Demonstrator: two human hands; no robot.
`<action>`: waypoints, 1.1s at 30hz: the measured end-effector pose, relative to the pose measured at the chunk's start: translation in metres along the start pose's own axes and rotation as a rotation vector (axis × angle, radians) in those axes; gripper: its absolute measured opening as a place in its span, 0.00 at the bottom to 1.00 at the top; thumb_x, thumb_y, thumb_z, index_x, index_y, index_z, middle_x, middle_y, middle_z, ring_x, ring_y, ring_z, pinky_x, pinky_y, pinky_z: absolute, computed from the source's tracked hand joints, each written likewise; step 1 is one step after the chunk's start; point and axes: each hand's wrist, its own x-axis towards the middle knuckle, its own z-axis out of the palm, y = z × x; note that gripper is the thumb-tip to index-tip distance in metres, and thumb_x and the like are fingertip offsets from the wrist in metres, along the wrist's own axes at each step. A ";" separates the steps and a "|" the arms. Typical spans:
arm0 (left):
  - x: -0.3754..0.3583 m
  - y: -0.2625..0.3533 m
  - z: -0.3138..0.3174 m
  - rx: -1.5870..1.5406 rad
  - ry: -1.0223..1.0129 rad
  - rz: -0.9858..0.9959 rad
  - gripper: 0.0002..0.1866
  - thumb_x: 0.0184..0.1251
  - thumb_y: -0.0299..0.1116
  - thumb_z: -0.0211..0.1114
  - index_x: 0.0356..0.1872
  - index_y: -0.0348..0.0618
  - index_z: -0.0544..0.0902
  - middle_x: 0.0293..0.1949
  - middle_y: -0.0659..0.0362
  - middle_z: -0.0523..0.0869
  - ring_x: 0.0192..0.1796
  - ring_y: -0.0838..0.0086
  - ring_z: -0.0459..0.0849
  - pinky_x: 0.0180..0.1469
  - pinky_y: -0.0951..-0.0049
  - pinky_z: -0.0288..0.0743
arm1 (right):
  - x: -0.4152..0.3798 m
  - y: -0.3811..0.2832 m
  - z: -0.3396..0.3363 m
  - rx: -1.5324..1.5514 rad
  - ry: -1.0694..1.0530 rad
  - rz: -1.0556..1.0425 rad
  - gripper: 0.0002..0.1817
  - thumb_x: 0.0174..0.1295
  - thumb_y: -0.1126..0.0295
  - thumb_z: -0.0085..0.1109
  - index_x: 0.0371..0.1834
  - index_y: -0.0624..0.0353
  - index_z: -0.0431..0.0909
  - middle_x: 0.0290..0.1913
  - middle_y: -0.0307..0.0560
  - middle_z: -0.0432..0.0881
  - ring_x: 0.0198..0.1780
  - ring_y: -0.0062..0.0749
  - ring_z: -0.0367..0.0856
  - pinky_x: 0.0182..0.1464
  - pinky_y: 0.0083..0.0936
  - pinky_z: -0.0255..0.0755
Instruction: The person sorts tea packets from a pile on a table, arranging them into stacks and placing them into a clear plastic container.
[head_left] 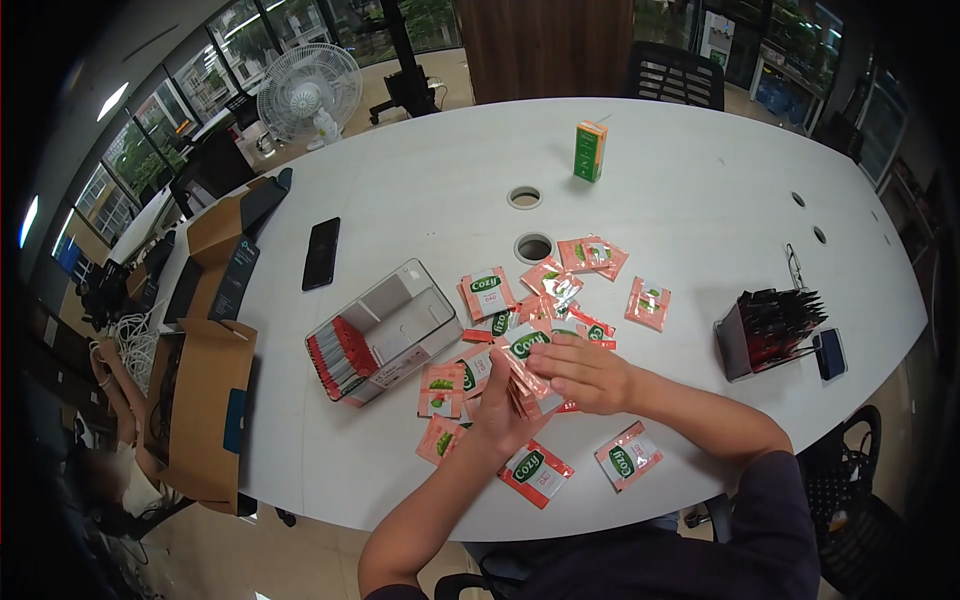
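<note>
Head view, sachets in three states: ordered, held and loose. Ordered: a row of red-edged packets [342,360] is standing upright and close-packed at one end of the clear plastic box [415,358], occupying only part of its length. Held: a small stack of Cozy sachets [529,346] is resting between the two hands, just above the tabletop [400,175] and to the right of the box. The left hand [497,424] is supporting the stack from the near side, its thumb pressing against the sachets; its other fingers are lying mostly hidden beneath. The right hand [590,376] is laying its fingers, nearly together, over the stack's right side; its thumb is not showing, so whether it is pinching cannot be told. Loose: pink and red sachets [648,304] are lying flat around and beneath the hands, several overlapping at differing angles, with one [628,457] lying apart near the table's near edge. Judged by this layout, the ordering is appearing partial: one row is standing aligned, while many sachets are lying unaligned outside the box. A black holder [735,345] is standing at far right, bearing dark packets [780,315].
</note>
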 end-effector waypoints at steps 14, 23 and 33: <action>0.002 0.004 -0.009 0.009 -0.110 0.049 0.33 0.74 0.47 0.64 0.72 0.44 0.64 0.63 0.52 0.78 0.65 0.62 0.80 0.66 0.55 0.77 | 0.003 -0.014 0.002 0.126 0.065 0.166 0.49 0.41 0.67 0.79 0.69 0.57 0.61 0.71 0.65 0.61 0.74 0.65 0.61 0.68 0.59 0.65; 0.001 0.014 -0.002 0.101 -0.017 0.025 0.31 0.65 0.31 0.71 0.68 0.45 0.69 0.57 0.56 0.81 0.58 0.69 0.84 0.63 0.62 0.80 | 0.039 -0.029 -0.021 0.261 -0.293 0.576 0.69 0.41 0.61 0.82 0.82 0.62 0.40 0.81 0.67 0.46 0.81 0.64 0.47 0.80 0.61 0.37; 0.003 0.009 -0.037 0.282 -0.093 -0.146 0.34 0.61 0.32 0.73 0.68 0.46 0.68 0.50 0.60 0.83 0.53 0.73 0.85 0.53 0.64 0.83 | 0.044 -0.025 -0.022 0.129 -0.490 0.573 0.61 0.38 0.65 0.84 0.77 0.63 0.53 0.71 0.59 0.67 0.74 0.56 0.65 0.80 0.61 0.42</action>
